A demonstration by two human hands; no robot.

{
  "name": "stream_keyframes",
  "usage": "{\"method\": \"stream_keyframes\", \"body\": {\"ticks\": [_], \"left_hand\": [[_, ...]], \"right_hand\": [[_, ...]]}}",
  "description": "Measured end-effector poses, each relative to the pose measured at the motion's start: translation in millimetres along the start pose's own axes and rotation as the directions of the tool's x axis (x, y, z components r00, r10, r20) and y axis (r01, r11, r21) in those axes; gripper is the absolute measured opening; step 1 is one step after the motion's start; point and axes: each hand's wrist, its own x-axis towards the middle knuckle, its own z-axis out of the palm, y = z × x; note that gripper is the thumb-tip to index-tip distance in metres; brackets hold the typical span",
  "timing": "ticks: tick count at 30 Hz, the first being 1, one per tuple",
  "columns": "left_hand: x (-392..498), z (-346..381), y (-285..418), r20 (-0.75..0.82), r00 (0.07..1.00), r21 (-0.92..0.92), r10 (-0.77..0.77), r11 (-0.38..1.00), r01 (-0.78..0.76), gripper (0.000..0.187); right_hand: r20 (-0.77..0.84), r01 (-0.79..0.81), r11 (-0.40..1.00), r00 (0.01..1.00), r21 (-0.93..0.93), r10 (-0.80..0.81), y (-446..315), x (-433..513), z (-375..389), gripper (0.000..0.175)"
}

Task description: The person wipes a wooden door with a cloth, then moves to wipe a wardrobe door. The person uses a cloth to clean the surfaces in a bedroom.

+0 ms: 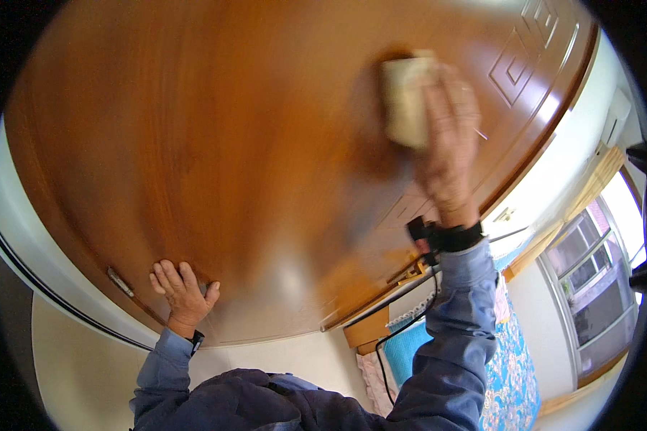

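A glossy brown wooden door point(221, 161) with carved line patterns fills most of the view before me. My right hand point(450, 129), blurred, is shut on a pale yellow block point(407, 102), a sponge or a folded cloth. The block is at the upper right part of the door, and its dark reflection shows beside it. My left hand point(180, 293) rests on the door's lower left with fingers spread, holding nothing. A metal hinge point(120, 282) is just left of that hand. The brass-coloured door handle point(411, 273) is below my right wrist.
A black cable point(378, 355) hangs from the band on my right wrist. Behind my right arm is a bed with a blue floral cover point(509, 372), near a window point(593, 285). The pale door frame point(59, 253) curves along the left. Light floor point(259, 358) shows below the door.
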Motion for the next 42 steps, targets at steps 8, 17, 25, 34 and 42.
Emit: {"method": "stream_keyframes", "body": {"ticks": [8, 17, 25, 34, 42], "left_hand": [[-9, 9, -1, -0.030, 0.998, 0.014, 0.058, 0.998, -0.057, 0.094], [-18, 14, -6, 0.048, 0.995, -0.077, 0.092, 0.993, -0.088, 0.087], [-17, 14, -10, -0.043, 0.984, -0.084, 0.172, 0.981, -0.175, 0.068], [-17, 11, -10, -0.030, 0.988, -0.144, 0.154, 0.977, -0.157, 0.072], [-19, 12, -13, 0.026, 0.989, -0.189, 0.148, 0.972, -0.140, 0.075]], "right_hand": [[-0.186, -0.802, 0.596, 0.581, 0.037, 0.793, 147, -3, -8, 0.044], [0.210, 0.234, 0.913, 0.926, 0.335, -0.315, -111, 62, 15, 0.044], [-0.096, -0.725, 0.610, 0.615, 0.321, 0.782, 84, 93, 26, 0.030], [0.050, 0.515, 0.749, 0.810, 0.418, -0.584, -185, 163, 47, 0.044], [-0.307, -0.076, 0.992, 0.946, 0.100, 0.104, -90, 287, 62, 0.025]]}}
